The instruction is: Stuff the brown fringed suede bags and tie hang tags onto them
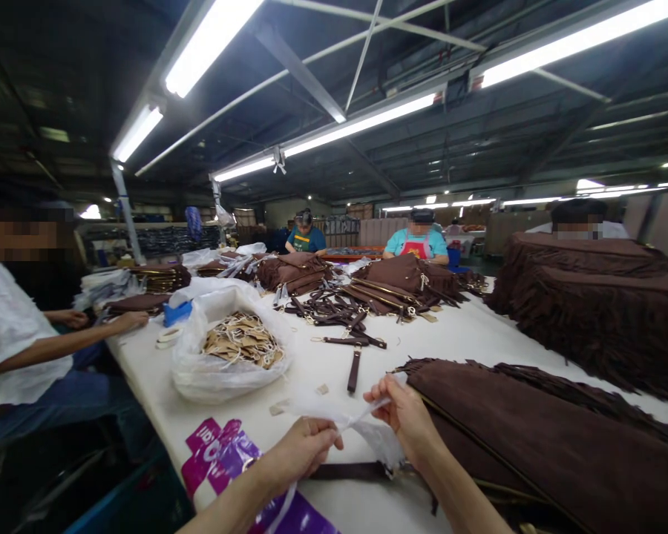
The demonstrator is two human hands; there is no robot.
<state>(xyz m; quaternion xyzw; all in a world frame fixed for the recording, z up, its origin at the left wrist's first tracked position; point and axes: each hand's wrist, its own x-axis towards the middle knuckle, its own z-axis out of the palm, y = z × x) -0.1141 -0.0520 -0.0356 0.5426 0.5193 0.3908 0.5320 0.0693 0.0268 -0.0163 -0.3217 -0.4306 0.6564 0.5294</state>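
Note:
A thin, translucent white wrapping strip [379, 439] is stretched between my two hands above the table. My left hand [307, 447] pinches one end, with a tail of it hanging below. My right hand [404, 417] pinches the other end, and crumpled film droops under the fingers. Beneath them lies a dark brown strap [350, 471], partly hidden by my hands. At lower left, a purple and white printed plastic bag [237, 456] is partly covered by my left forearm. Right of my right hand, brown fringed bags with a gold zipper edge [534, 423] lie flat.
A clear plastic bag [192, 363] holds many tan tags on white strings. Several brown straps with clasps [355, 367] lie beyond. Fringed brown pieces [568, 304] are stacked high at right. Co-workers sit around the table [428, 330]; one person's arm [61, 348] reaches in from the left.

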